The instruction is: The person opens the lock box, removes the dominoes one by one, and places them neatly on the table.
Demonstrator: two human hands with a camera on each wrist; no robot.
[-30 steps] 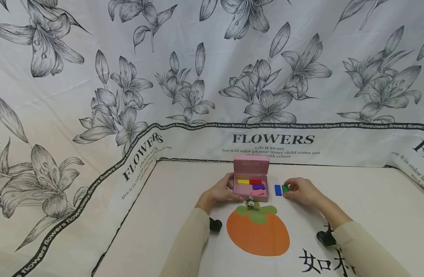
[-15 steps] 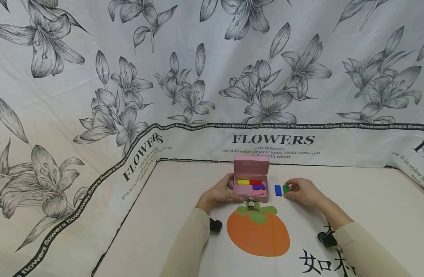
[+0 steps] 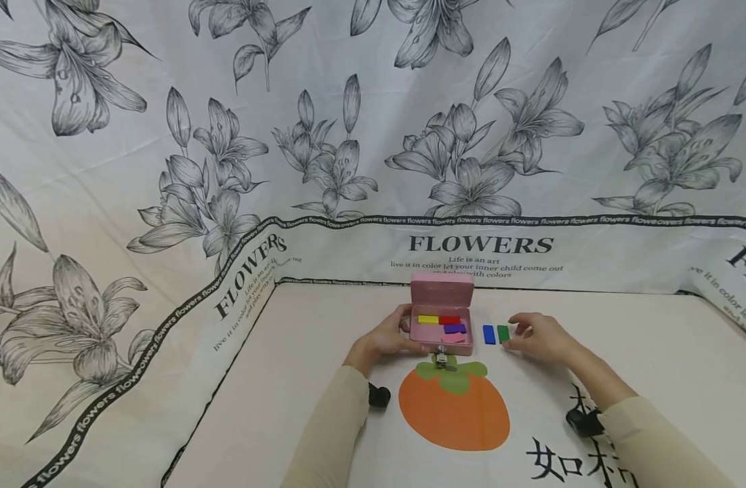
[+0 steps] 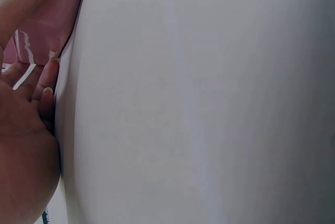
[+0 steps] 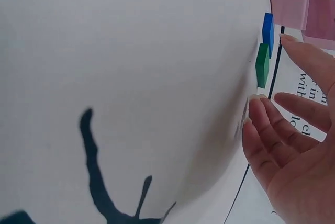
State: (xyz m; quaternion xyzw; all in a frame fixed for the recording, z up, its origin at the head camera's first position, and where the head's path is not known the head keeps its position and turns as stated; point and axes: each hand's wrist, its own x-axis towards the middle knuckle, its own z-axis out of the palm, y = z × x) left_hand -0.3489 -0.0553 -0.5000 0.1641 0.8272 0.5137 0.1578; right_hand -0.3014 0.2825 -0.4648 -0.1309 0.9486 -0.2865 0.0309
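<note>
Just left of the empty right hand (image 3: 540, 335), the green block (image 3: 503, 334) is aligned front-to-back; the pink box (image 3: 442, 294) is gripped by the left hand (image 3: 387, 337).

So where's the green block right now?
In the head view, the green block lies on the table to the right of the open pink box, between the blue block and the person's right hand.
</note>
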